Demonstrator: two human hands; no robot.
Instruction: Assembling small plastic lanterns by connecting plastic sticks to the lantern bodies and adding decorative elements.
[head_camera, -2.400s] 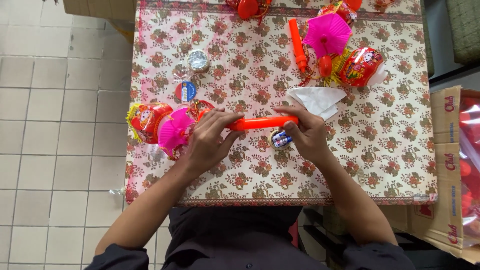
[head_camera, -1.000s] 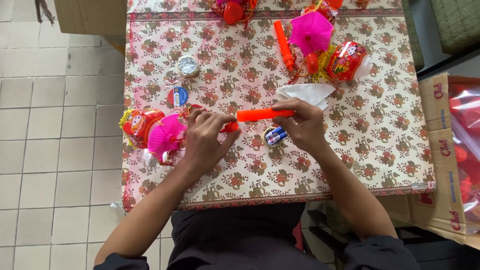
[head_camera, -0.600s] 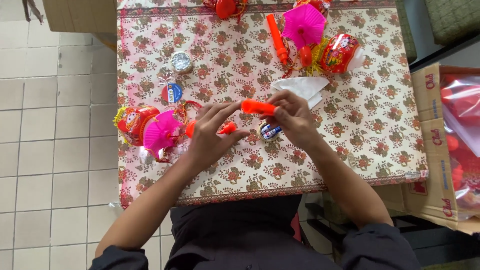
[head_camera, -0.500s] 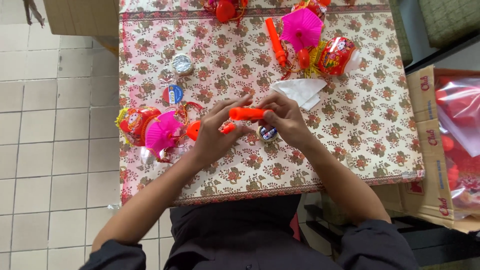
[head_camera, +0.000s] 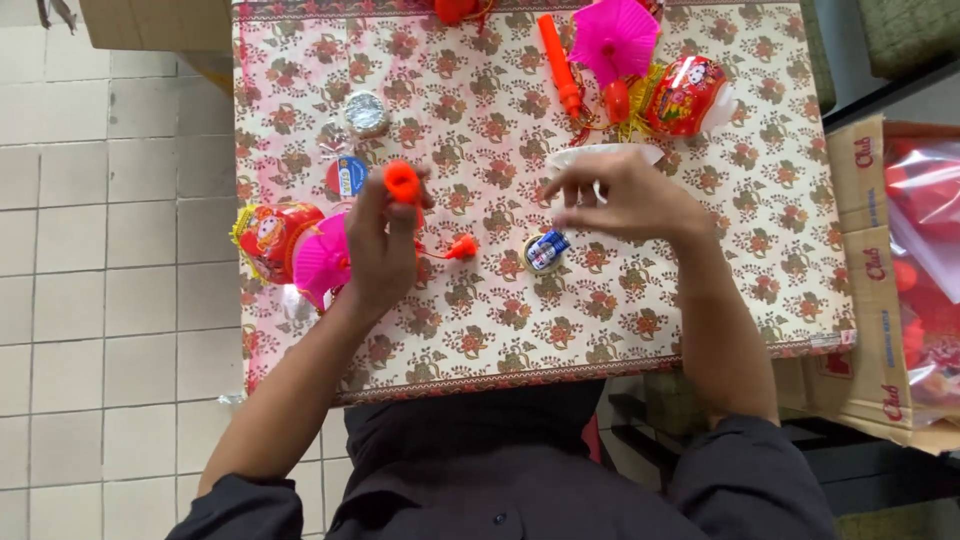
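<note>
- The left hand (head_camera: 380, 245) grips an orange tube (head_camera: 403, 183) upright, its round end rising just above the fingertips.
- A thin cord runs from that grip down to a small orange plug (head_camera: 462, 246), which lies on the floral tablecloth (head_camera: 700, 260) just to the right of the hand.
- To the left of that hand, touching its wrist side, sit a pink paper fan (head_camera: 322, 262) and a red lantern toy (head_camera: 270, 235).
- The right hand (head_camera: 625, 197) hovers with fingers loosely curled and nothing clearly pinched; a white sheet (head_camera: 600, 155) lies just beyond its fingertips.
- A small battery holder (head_camera: 547, 251) lies on the cloth between the two hands, nearer the right.
</note>
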